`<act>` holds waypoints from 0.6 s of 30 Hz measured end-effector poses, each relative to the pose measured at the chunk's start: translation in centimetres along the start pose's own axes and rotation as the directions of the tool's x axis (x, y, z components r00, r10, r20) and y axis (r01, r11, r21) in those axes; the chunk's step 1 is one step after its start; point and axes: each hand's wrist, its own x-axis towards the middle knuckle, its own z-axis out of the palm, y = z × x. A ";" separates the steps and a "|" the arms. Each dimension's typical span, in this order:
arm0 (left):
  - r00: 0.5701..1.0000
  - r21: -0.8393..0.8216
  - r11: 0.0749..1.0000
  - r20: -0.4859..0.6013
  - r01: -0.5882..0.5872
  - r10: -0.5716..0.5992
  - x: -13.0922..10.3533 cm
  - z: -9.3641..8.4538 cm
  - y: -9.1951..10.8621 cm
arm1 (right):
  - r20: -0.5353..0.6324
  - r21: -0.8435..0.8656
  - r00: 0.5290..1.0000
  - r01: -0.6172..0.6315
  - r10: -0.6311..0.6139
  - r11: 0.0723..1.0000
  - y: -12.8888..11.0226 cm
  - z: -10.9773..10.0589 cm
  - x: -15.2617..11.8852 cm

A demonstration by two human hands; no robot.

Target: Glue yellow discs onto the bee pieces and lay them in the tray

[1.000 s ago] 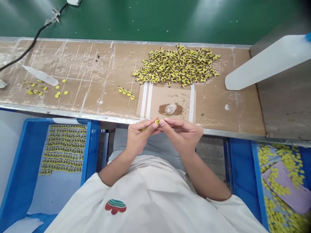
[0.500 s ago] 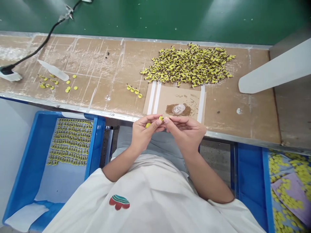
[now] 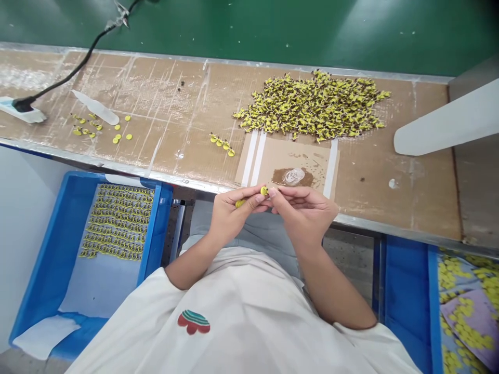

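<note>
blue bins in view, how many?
2. One blue bin sits below the bench on the left, holding rows of small yellow pieces. The other blue bin is at lower right, cut off by the frame, holding loose yellow discs.

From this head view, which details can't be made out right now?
- Small yellow piece: pinched between left hand and right hand; fingertips cover most of it, its shape is unreadable.
- Yellow pile: single parts too small to tell apart.
- Right blue bin: cut off by the frame's right and bottom edges.
- Black cable: runs off the top edge.
</note>
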 end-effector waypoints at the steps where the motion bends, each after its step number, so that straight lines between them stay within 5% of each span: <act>1: 1.000 -0.001 1.000 -0.007 -0.003 0.003 0.1 0.0 -0.1 | 0.014 0.021 1.000 -0.027 0.027 0.999 0.0 0.0 0.1; 18: 0.993 0.000 0.998 -0.100 -0.060 0.060 0.2 -0.1 0.0 | 0.092 0.062 0.985 -0.153 0.147 0.986 -0.2 0.6 0.7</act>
